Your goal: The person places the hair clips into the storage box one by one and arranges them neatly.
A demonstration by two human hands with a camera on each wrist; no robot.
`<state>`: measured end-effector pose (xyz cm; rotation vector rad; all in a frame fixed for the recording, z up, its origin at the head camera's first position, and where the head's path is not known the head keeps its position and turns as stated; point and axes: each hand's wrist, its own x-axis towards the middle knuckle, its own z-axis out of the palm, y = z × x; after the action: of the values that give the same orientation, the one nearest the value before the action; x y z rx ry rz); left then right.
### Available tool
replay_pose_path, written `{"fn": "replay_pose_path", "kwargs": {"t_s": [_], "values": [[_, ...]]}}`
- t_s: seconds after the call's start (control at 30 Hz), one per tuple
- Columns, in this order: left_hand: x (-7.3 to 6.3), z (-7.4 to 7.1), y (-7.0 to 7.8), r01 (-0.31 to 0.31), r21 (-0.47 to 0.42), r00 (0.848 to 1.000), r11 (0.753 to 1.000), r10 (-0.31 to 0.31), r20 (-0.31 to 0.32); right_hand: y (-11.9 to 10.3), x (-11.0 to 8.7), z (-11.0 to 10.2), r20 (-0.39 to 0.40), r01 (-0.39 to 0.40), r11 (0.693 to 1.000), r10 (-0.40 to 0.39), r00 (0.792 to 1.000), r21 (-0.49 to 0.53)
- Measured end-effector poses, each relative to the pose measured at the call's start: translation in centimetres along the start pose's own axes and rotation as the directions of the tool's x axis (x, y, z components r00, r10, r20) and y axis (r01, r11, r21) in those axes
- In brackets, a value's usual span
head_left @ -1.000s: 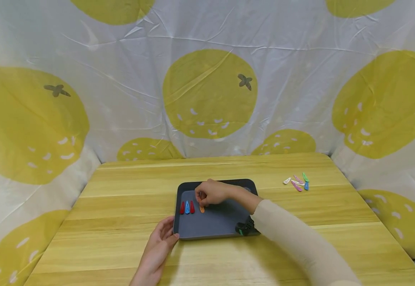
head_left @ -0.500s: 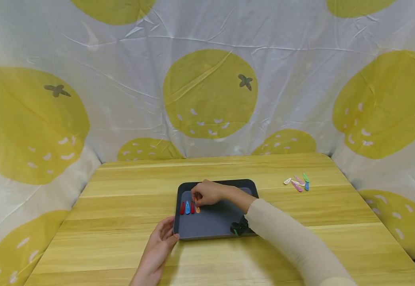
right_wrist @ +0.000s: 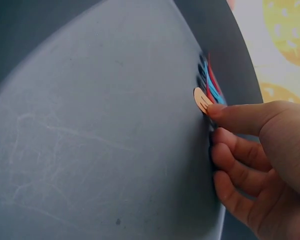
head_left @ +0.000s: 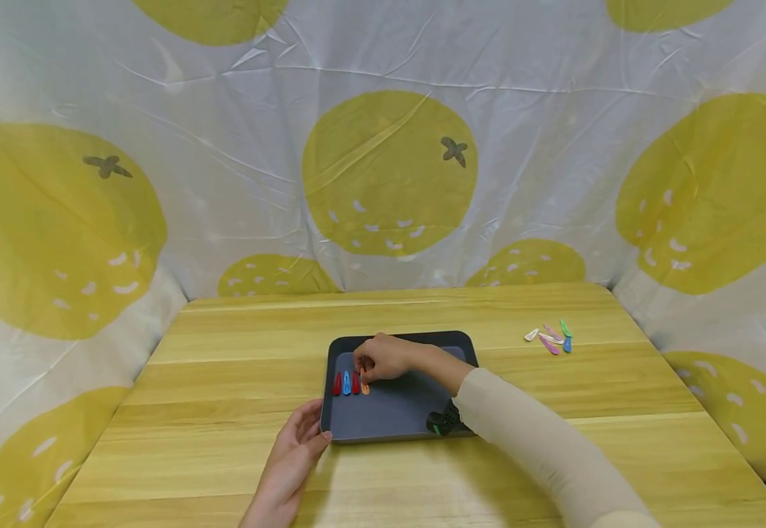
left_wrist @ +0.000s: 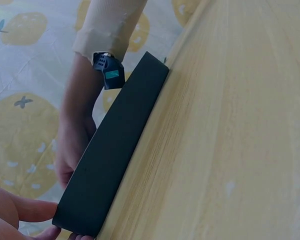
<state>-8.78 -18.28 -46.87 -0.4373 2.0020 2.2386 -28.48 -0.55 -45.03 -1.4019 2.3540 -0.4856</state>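
A dark grey tray rests on the wooden table. My left hand grips its near left corner; the left wrist view shows the thumb and fingers around that corner. Inside the tray, a red hair clip, a blue hair clip and a second red hair clip stand side by side in a row. My right hand reaches over the tray and pinches an orange hair clip at the right end of this row. Its upper part is hidden by the fingers.
Several loose hair clips lie on the table to the right of the tray, among them a green one, a blue one and a pink one. A black wrist device hangs over the tray's near right part. A patterned curtain encloses the table.
My right hand has moved slightly left with the orange hair clip, bringing it close beside the right-hand red one. In the last half second it has stayed there. My left hand has not moved.
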Motion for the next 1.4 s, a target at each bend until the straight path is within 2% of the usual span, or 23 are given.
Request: {"fn": "replay_pose_path", "kwargs": {"t_s": [0.6, 1.4], "values": [[-0.07, -0.11, -0.13, -0.007, -0.002, 1.000, 1.000, 0.007, 0.008, -0.17, -0.03, -0.02, 0.019, -0.039, 0.999, 0.039, 0.999, -0.022], [-0.09, -0.16, -0.21, -0.018, -0.001, 1.000, 1.000, 0.018, 0.016, -0.27, -0.49, -0.17, 0.006, -0.009, 0.999, 0.009, 1.000, 0.034]]}}
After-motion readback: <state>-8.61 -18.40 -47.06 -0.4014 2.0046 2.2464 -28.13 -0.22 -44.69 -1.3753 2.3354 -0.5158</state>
